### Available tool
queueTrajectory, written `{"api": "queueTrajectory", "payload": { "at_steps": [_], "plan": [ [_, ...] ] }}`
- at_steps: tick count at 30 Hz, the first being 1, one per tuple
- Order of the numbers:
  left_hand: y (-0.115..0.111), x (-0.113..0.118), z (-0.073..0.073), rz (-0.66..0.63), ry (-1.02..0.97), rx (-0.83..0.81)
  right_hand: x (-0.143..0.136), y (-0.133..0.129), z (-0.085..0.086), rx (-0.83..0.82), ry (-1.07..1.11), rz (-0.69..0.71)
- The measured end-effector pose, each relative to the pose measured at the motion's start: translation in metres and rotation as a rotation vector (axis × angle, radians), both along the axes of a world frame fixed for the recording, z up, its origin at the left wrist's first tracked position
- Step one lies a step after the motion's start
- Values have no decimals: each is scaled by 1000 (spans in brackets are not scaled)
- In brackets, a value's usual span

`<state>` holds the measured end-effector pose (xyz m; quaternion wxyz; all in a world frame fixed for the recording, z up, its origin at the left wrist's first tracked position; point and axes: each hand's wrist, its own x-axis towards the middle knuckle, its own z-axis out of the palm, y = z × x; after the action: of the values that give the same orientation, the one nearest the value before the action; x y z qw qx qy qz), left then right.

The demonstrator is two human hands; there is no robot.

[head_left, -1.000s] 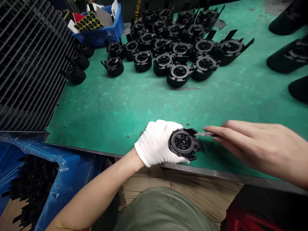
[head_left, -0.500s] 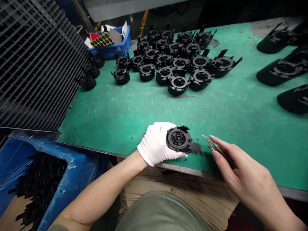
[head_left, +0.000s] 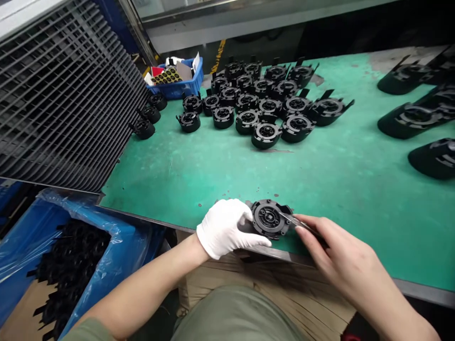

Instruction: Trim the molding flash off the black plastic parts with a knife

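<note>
Grey slatted rack [head_left: 60, 104] stands far L on the green table [head_left: 199, 166]; below it, blue bin [head_left: 119, 232] w/ clear plastic liner [head_left: 83, 215], prob. to keep the black pcs [head_left: 80, 251] inside off its walls. At the rack's foot, 3 small cups [head_left: 144, 129] in a row, approx. along its edge. Behind, blue box [head_left: 183, 90] holds a yellow sheet w/ black dots [head_left: 168, 76] + other flat bits, prob. kept upright-ish for quick pick.

L hand [head_left: 222, 230], white glove, is at L side of the round part [head_left: 270, 219], nr front edge of table; thumb & fingers apart around that side, prob. to steady it. Can't tell if clamped on it. Part's ringed face is up, prob. so the blade gets at it. Beyond, cluster of black cups [head_left: 266, 136], mostly faces up, some touching, prob. grouped to save room.

Thin blade [head_left: 291, 219] reaches over part's R side; can't tell if tip touches. Bare R hand [head_left: 343, 248] has it pinched btwn thumb & fingers, prob. for fine control. Far R, bigger black cups [head_left: 432, 158], well apart from the part.
</note>
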<state>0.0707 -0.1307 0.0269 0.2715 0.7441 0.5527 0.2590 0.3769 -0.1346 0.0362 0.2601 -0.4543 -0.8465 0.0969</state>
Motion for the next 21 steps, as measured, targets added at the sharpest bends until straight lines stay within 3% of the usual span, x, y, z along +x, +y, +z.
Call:
{"api": "queueTrajectory", "payload": {
  "at_steps": [3,8,10,16,21],
  "plan": [
    [11,-5,0,33,-83,69,4,4,8,10,-42,37],
    [54,6,-1,-362,-131,-44,4,2,12,104,-203,78],
    [65,12,-2,-454,-127,-97,3,2,13,136,-240,89],
    [62,17,0,-431,-112,-51,-1,2,26,216,-344,74],
    [60,17,1,-427,-107,-54,-1,1,30,186,-365,88]
  ]
}}
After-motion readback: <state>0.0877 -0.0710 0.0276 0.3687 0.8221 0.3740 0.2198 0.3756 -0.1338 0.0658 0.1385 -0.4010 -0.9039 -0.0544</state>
